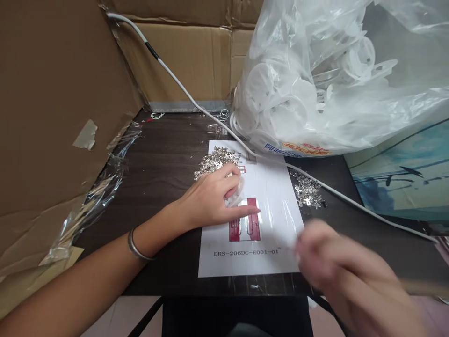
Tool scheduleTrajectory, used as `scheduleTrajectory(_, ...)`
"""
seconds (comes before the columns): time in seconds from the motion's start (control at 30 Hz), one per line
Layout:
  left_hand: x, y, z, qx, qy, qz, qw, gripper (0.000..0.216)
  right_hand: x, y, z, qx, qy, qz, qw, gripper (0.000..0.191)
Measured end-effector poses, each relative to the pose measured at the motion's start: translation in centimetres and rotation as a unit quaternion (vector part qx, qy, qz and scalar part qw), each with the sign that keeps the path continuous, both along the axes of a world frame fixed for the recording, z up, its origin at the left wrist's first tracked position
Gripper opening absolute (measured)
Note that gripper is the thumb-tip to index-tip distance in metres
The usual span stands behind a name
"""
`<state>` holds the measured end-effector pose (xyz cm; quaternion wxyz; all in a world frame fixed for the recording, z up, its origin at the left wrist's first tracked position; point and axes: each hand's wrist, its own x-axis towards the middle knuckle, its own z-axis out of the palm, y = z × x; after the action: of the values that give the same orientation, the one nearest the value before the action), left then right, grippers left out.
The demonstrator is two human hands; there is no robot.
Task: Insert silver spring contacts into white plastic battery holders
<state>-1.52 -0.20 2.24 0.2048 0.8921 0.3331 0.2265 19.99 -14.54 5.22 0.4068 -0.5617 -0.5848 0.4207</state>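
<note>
A person's left hand (pixel 210 199), a silver metal bangle (pixel 135 245) on its wrist, curls its fingers around a translucent white plastic piece (pixel 236 194) at the centre of the frame, the thumb stretched out straight above a white printed sheet (pixel 280 238) marked "DRS-206DC-E001-01." The right hand (pixel 336 262), blurred at lower right, has its fingers bunched together; whether they pinch anything cannot be told. Just beyond the left hand, a heap of small silver metal pieces (pixel 215 160) lies partly on the sheet's upper left corner and partly on a dark wood-grain table (pixel 161 154). A smaller pile of silver and dark metal pieces (pixel 308 189) sits right of centre, just beside the sheet. A bulging clear plastic bag (pixel 354 131) of round white plastic parts (pixel 286 114) fills the upper right, while a white cable (pixel 182 89) runs from upper left to the right edge, before brown cardboard walls (pixel 189 61).
</note>
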Motion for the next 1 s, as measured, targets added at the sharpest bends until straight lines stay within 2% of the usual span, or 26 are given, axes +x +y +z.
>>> scheduleTrajectory(0.07,-0.6,-0.3,-0.1,-0.003,0.013,-0.002,1.000,0.062,-1.3,4.3,-0.2,-0.020,0.017,-0.027,0.999,0.003)
scheduleTrajectory(0.1,-0.9,-0.4,-0.2,-0.010,0.019,0.003,1.000,0.064,-2.0,6.6,-0.6,-0.043,0.021,-0.051,0.998,0.011)
scheduleTrajectory(0.2,-1.3,-0.7,-0.5,-0.029,0.029,0.019,0.999,0.073,-3.4,12.4,-2.3,-0.050,0.028,-0.110,0.992,0.016)
scheduleTrajectory(0.23,-1.3,-0.8,-0.6,-0.025,0.029,0.017,0.999,0.077,-3.7,13.7,-3.1,-0.053,0.029,-0.118,0.991,0.015)
scheduleTrajectory(0.3,-1.3,-0.8,-1.0,-0.007,0.029,0.003,1.000,0.078,-4.1,15.3,-4.5,-0.025,0.000,-0.079,0.997,0.006)
scheduleTrajectory(0.4,-1.2,-0.7,-1.7,0.029,0.028,-0.001,0.999,0.071,-4.3,15.8,-5.7,0.026,-0.059,-0.032,0.997,0.008)
scheduleTrajectory(0.57,-1.1,-0.7,-2.2,0.069,0.029,-0.011,0.997,0.070,-4.3,15.6,-5.9,0.113,-0.169,0.038,0.978,0.012)
scheduleTrajectory(0.8,-1.1,-1.3,-2.3,0.062,0.039,-0.011,0.997,0.073,-4.2,15.9,-6.5,0.131,-0.214,0.084,0.964,0.012)
scheduleTrajectory(1.0,-1.1,-1.3,-2.5,0.051,0.027,-0.004,0.998,0.038,-4.3,15.8,-6.4,0.122,-0.196,0.084,0.969,0.013)
